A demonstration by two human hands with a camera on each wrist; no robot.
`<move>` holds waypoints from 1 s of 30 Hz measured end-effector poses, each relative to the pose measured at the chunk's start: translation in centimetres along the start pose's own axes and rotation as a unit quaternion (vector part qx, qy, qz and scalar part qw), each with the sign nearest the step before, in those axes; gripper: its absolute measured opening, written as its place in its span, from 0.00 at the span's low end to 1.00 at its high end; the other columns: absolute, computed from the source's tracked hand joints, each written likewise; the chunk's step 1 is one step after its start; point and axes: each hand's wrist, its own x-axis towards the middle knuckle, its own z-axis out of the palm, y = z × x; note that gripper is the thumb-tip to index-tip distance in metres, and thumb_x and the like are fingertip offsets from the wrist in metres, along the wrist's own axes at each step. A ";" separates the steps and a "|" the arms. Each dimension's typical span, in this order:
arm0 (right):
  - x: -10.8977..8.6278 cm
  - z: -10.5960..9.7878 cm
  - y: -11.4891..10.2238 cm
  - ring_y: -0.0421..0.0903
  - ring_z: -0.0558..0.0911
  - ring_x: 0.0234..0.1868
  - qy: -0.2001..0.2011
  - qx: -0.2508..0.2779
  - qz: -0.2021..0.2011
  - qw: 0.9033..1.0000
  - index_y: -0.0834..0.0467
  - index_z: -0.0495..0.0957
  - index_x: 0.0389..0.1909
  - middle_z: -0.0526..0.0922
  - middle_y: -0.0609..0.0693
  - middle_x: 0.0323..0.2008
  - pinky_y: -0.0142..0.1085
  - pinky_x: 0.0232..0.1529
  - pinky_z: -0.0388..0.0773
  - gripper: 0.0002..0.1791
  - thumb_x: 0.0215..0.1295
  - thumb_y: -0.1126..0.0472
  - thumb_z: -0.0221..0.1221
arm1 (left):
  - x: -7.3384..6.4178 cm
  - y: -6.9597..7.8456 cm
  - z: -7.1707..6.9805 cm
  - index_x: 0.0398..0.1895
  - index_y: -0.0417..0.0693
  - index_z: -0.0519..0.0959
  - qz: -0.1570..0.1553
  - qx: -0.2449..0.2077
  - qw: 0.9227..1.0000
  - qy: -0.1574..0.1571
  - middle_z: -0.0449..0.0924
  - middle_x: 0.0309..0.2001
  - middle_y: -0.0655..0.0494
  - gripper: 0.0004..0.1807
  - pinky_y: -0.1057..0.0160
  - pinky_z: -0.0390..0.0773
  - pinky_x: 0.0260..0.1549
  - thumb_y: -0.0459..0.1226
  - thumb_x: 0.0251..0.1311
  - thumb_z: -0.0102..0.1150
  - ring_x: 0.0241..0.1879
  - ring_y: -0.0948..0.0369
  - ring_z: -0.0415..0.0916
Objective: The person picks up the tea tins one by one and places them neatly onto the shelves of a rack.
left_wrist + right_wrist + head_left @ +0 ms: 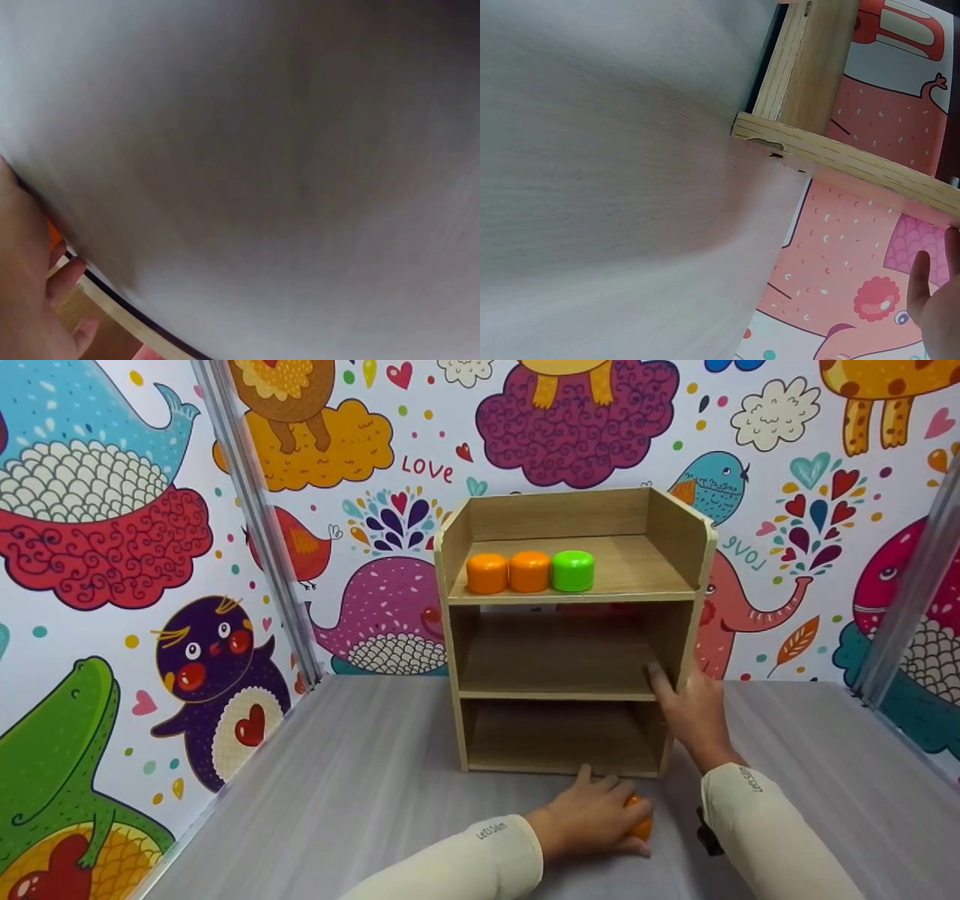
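My left hand lies low over the tabletop, in front of the small wooden shelf. Its thumb and fingers hold an orange round-topped cylinder, largely covered by the hand; a sliver of orange shows beside the fingers in the left wrist view. At the shelf's right side panel, my right hand grips the edge, thumb on the front and inner side, the other fingers outside. Two orange cylinders and a green cylinder stand in a row on the top tier.
The shelf has three tiers; the middle tier and bottom tier lie below the row. A grey tabletop surrounds it. Cartoon-printed walls rise behind and at both sides, with metal posts at the corners.
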 end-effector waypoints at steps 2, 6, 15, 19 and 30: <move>0.0 0.0 0.0 0.65 0.78 0.63 0.000 0.003 0.002 1.000 0.55 0.63 0.72 0.76 0.62 0.64 0.64 0.65 0.69 0.40 0.69 0.34 0.58 | 0.0 0.1 0.0 0.64 0.71 0.66 0.001 0.003 1.000 0.003 0.71 0.58 0.66 0.31 0.44 0.73 0.61 0.72 0.68 0.32 0.59 0.62 0.73; -0.3 -0.2 -0.1 0.66 0.77 0.65 -0.004 0.011 0.009 1.000 0.53 0.61 0.74 0.75 0.61 0.66 0.65 0.63 0.69 0.42 0.68 0.35 0.59 | -0.1 0.1 -0.1 0.65 0.70 0.66 0.005 0.012 1.000 0.012 0.72 0.58 0.66 0.32 0.46 0.74 0.59 0.72 0.69 0.33 0.59 0.61 0.74; -0.3 -0.2 -0.3 0.65 0.76 0.67 -0.011 0.016 0.008 1.000 0.50 0.59 0.75 0.74 0.58 0.67 0.65 0.63 0.70 0.42 0.68 0.34 0.59 | -0.2 -0.1 -0.2 0.65 0.68 0.67 0.007 0.001 1.000 0.013 0.72 0.57 0.65 0.32 0.46 0.73 0.59 0.71 0.69 0.32 0.60 0.60 0.74; -0.3 -0.2 -0.4 0.64 0.75 0.67 -0.012 0.017 0.006 1.000 0.51 0.59 0.75 0.73 0.58 0.67 0.65 0.64 0.68 0.42 0.68 0.34 0.59 | -0.2 -0.2 -0.2 0.66 0.68 0.67 0.000 -0.016 1.000 0.008 0.73 0.57 0.64 0.32 0.44 0.73 0.61 0.71 0.69 0.34 0.61 0.59 0.74; -0.2 -0.2 -0.4 0.67 0.77 0.66 -0.010 0.007 0.010 1.000 0.54 0.61 0.74 0.75 0.61 0.66 0.66 0.61 0.70 0.41 0.69 0.35 0.58 | -0.6 -1.2 -0.7 0.62 0.69 0.68 -0.008 -0.036 0.999 -0.004 0.72 0.58 0.65 0.30 0.45 0.72 0.62 0.71 0.69 0.35 0.59 0.60 0.73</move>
